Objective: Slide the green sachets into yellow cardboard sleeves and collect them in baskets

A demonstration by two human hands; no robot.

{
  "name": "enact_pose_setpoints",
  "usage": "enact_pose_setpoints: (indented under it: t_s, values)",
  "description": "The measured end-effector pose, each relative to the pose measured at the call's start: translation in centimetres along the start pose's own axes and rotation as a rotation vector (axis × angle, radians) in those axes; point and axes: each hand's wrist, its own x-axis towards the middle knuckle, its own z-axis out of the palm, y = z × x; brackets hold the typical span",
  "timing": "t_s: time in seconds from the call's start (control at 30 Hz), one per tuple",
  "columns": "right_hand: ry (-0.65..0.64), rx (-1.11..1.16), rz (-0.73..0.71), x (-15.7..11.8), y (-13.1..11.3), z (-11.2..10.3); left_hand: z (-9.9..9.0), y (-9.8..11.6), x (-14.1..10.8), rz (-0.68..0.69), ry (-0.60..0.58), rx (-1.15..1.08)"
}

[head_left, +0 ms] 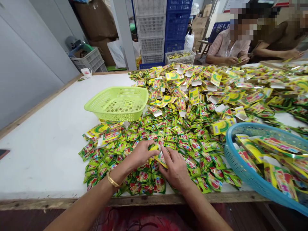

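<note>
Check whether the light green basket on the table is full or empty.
Empty: the light green basket stands upright, and its bare, slotted bottom shows with no packets on it.

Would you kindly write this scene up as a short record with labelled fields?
left hand: pinches a small yellow box; bracelet on its wrist
right hand: holds the same box from the other side
beneath hands: many green packets
green basket: beyond the hands, on the left
blue basket: at the right, holding yellow boxes
table: white top, wooden edge
background: stacked crates; seated people
</note>
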Motion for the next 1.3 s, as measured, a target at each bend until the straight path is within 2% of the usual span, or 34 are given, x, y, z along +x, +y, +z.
enact_pose_setpoints:
  t_s: [0.1,0.23,0.3,0.4,0.5,0.67,0.77,0.83,0.93,0.97,1.03,1.13,1.3]
  values:
    - [-0.025,0.014,-0.021,-0.1,-0.1,0.0,-0.5,-0.3,-0.2,0.081,-0.052,-0.032]
    - [-0.023,0.059,-0.051,-0.1,-0.3,0.2,-0.9,-0.4,-0.2,0.045,0.079,0.065]
    - [-0.025,0.095,-0.026,-0.2,-0.2,0.4,-0.5,-0.3,-0.2,0.057,0.125,0.106]
    - [-0.023,0.131,0.015,-0.3,-0.1,0.5,0.4,-0.3,-0.8,0.15,0.115,0.19]
    - [-0.016,0.117,0.012,-0.3,-0.1,0.4,1.2,-0.5,-1.4,0.178,0.13,0.254]
    - [-0.017,0.065,-0.038,-0.1,-0.3,0.4,1.3,-0.9,-1.3,0.089,0.16,0.091]
    - [-0.028,0.057,-0.066,-0.2,-0.1,0.4,1.1,-0.3,-1.0,0.014,0.187,0.079]
    - [-0.04,0.08,-0.065,-0.4,0.1,0.4,0.7,0.2,-1.1,0.057,0.119,0.072]
    - [-0.032,0.111,-0.022,-0.5,0.3,0.5,-0.1,0.5,-1.4,0.145,-0.053,-0.075]
    - [-0.027,0.118,-0.001,-0.5,0.4,0.5,-0.3,0.5,-1.5,0.137,-0.05,-0.133]
    - [-0.018,0.125,0.019,-0.3,0.3,0.5,-0.3,0.2,-1.5,0.069,0.029,-0.226]
    - [-0.02,0.108,-0.022,-0.2,0.1,0.6,0.8,-0.1,-1.6,0.002,0.12,-0.241]
    - [0.012,0.048,-0.002,-0.5,0.4,0.6,2.7,0.9,-2.1,0.081,0.131,-0.124]
